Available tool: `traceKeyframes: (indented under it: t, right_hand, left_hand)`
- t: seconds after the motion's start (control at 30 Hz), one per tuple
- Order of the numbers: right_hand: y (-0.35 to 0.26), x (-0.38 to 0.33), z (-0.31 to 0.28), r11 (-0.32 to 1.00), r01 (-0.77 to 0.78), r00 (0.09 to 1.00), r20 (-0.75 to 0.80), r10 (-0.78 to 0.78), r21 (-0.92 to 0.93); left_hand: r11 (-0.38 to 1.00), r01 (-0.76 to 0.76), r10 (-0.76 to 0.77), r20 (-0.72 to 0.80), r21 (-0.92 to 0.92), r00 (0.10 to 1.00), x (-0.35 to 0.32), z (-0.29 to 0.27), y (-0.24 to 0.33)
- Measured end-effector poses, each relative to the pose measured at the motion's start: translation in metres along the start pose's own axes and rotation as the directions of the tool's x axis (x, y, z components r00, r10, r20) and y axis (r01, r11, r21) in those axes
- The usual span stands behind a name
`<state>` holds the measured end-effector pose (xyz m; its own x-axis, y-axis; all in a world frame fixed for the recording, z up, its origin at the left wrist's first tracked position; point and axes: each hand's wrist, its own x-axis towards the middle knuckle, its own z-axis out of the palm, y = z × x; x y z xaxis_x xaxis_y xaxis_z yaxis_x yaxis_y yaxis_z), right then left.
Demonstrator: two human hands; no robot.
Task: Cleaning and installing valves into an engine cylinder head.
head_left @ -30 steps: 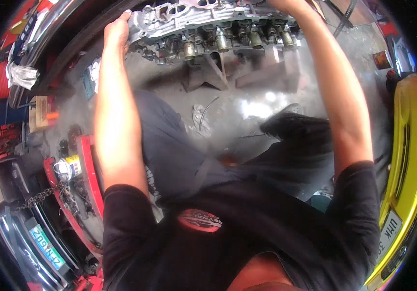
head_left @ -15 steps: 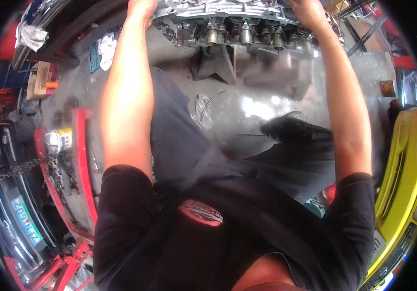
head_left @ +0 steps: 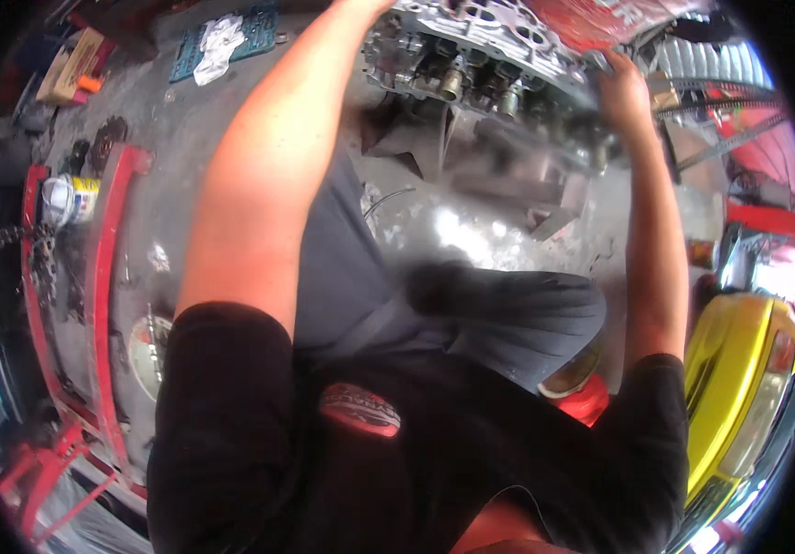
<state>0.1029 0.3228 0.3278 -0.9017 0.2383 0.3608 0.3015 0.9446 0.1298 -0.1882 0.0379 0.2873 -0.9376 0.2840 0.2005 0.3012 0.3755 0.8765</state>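
A silver metal engine cylinder head spans the top of the view, tilted down to the right. Round openings line its flat upper face, and brass-coloured cylindrical parts show along its near side. At the right end, my right hand is closed round its edge. My left hand is at the left end and mostly cut off by the top edge of the picture, so its fingers are hidden. Both arms are stretched far forward. Below the cylinder head, a dark angular metal piece is on the concrete floor.
A white rag lies on a teal tool tray at the far left. Red metal frame legs stand to my left, beside a white and yellow container. A yellow car bumper is at right. A thin hose lies between my legs.
The view has turned, and the cylinder head now sits further right and slopes down to the right. My left hand has nearly left the picture. More of my right knee shows.
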Motion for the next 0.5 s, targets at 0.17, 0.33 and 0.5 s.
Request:
traceKeyframes:
  t: [0.17,0.33,0.5]
  right_hand:
    - [-0.008,0.019,-0.014,0.988,0.103,0.985,0.15,-0.086,-0.111]
    - [-0.011,0.063,-0.018,0.986,-0.013,0.972,0.231,0.052,-0.167]
    - [-0.036,0.149,0.042,0.861,-0.242,0.931,0.356,0.077,0.448]
  left_hand:
    - [0.975,-0.03,0.029,0.01,0.22,1.0,0.025,0.02,0.003]
    - [0.648,-0.428,0.367,0.235,0.63,0.9,0.03,0.027,0.0]
    - [0.56,-0.441,0.333,0.296,0.701,0.895,0.019,0.02,0.01]
